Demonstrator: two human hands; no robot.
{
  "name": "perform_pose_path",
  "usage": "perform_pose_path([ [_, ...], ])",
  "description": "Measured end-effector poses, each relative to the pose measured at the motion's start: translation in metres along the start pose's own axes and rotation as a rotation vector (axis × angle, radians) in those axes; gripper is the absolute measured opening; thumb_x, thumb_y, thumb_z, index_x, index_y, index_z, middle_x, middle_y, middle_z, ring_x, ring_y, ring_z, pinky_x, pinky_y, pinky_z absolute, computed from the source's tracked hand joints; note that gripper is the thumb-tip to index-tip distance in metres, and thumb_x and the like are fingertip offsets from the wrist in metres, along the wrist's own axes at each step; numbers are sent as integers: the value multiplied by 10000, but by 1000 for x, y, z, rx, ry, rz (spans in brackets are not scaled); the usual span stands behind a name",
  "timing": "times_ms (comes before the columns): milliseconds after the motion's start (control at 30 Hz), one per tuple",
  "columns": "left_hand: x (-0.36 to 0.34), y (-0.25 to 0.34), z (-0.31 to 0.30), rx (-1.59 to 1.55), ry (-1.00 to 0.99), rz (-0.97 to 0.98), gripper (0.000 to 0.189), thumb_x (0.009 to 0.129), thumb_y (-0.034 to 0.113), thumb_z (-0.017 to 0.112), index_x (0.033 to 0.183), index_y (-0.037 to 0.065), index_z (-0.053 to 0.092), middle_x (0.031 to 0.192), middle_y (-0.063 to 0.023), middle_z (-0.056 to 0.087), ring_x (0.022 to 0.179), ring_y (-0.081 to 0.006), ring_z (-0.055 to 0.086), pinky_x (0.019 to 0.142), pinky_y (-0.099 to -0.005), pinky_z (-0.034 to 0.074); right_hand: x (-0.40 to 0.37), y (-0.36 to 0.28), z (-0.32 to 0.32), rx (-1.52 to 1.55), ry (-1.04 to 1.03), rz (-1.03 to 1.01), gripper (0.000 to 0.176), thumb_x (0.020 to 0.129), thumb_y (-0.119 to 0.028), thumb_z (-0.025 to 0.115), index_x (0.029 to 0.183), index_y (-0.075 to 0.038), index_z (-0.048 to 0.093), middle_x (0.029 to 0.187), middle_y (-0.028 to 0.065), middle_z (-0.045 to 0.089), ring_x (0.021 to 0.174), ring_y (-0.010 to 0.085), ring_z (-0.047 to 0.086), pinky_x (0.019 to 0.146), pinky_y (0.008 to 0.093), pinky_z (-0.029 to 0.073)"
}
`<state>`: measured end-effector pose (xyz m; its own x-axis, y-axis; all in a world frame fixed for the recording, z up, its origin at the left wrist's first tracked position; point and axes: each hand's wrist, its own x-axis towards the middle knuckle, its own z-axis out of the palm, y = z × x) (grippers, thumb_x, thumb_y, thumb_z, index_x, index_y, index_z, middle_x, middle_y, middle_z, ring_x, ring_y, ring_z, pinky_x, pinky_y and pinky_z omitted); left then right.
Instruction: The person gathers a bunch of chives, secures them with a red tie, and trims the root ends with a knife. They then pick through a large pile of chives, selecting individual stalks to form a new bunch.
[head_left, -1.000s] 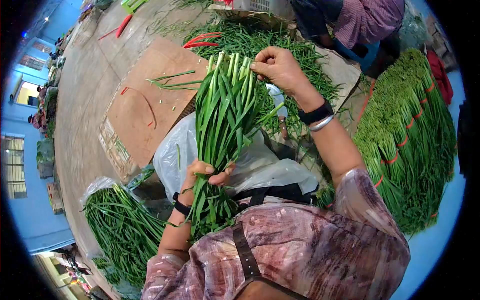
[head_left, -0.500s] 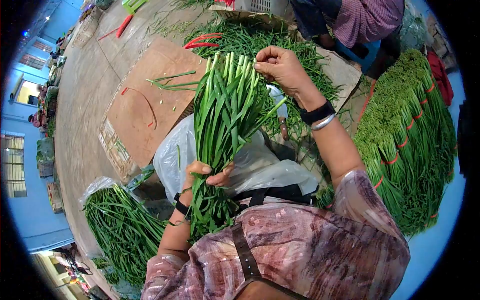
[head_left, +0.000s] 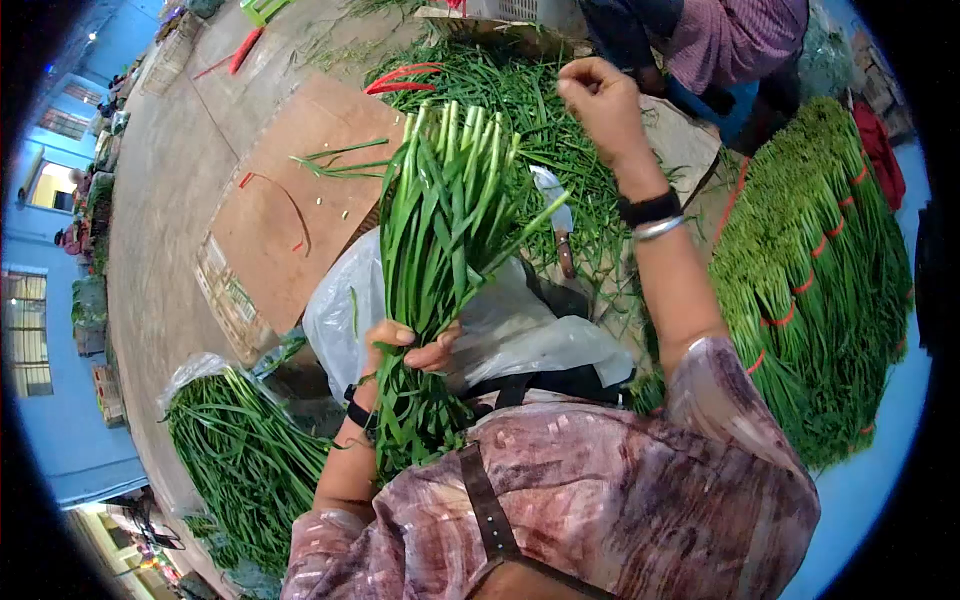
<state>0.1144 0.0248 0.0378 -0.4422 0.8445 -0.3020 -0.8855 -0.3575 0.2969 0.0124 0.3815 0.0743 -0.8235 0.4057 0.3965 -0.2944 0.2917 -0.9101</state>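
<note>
A thick bunch of garlic chives [head_left: 430,240], with long flat leaves and pale stalk ends pointing away from me, stands over my lap. My left hand [head_left: 413,347] is closed around its lower, leafy part. Up and to the right, apart from the stalk ends, is my right hand [head_left: 605,105], its fingers curled into a pinch; whether anything small is between them is hidden. One thin stalk juts out of the bunch to the right. Below it a knife [head_left: 560,222] with a wooden handle lies among loose green leaves [head_left: 590,190].
A brown board [head_left: 310,170] with red ties and leaf scraps lies left of the bunch. Plastic sheeting [head_left: 540,340] covers my lap. More chives [head_left: 245,450] lie at lower left. Red-tied green bundles [head_left: 810,290] are stacked on the right. Another person [head_left: 730,40] sits at the top.
My right hand has moved away from the stalk ends, up and to the right. The bunch stays in my left hand, shifted very slightly left.
</note>
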Motion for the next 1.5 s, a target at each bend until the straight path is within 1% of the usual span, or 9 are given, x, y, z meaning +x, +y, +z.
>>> perform_pose_path([
  [33,0,0,3,-25,-21,11,582,655,200,590,1077,-164,421,814,-131,512,443,-78,415,465,-241,326,6,16,-13,222,-92,138,188,794,-68,636,976,-21,620,747,-22,577,651,45,517,586,201,425],
  [100,-1,1,8,-58,-52,13,552,657,194,584,1057,-152,427,814,-125,509,445,-70,421,478,-241,333,3,44,-29,-518,-205,-251,243,810,-111,635,1024,0,612,791,4,612,686,62,548,603,219,445],
  [367,4,10,12,-19,-27,43,579,668,178,582,1107,-147,390,834,-125,498,455,-72,421,507,-236,341,-67,-16,-14,36,-721,313,164,851,-99,571,941,22,635,709,20,612,642,70,549,582,229,437],
  [733,-8,6,40,213,77,85,522,687,176,570,1091,-134,454,884,-183,544,500,-81,401,466,-212,315,-25,57,-55,39,-150,299,224,845,-165,609,931,39,648,716,35,651,667,86,581,650,243,462],
  [867,-5,5,54,266,220,165,535,667,143,583,1121,-115,463,921,-231,593,508,-115,435,475,-223,354,-32,86,-65,-1083,-29,-241,380,800,-174,648,1105,39,575,954,107,649,771,145,620,729,249,497],
  [1033,10,7,59,558,292,166,481,652,81,589,1103,-64,507,895,-217,619,552,-150,500,487,-267,418,-45,-60,11,150,-233,76,446,777,-149,680,1156,32,531,920,97,641,715,117,596,647,254,501],
  [1267,16,10,37,733,265,85,461,644,-10,572,1099,-47,507,823,-181,627,616,-190,603,537,-284,497,-45,-61,46,-323,-283,-47,180,778,-56,639,936,20,597,681,28,584,584,80,521,561,244,446],
  [1367,15,8,38,677,294,77,483,633,-11,575,1110,-46,501,824,-177,627,606,-197,603,542,-293,502,-27,-44,39,-463,-211,-333,141,760,-148,645,858,-48,628,786,152,642,722,315,625,659,379,502],
  [1500,11,7,50,564,270,92,515,625,16,591,1126,-49,490,814,-173,618,585,-201,584,533,-295,490,12,0,17,-681,-51,-371,136,782,-156,627,885,-69,637,842,156,644,789,335,619,693,431,496],
])
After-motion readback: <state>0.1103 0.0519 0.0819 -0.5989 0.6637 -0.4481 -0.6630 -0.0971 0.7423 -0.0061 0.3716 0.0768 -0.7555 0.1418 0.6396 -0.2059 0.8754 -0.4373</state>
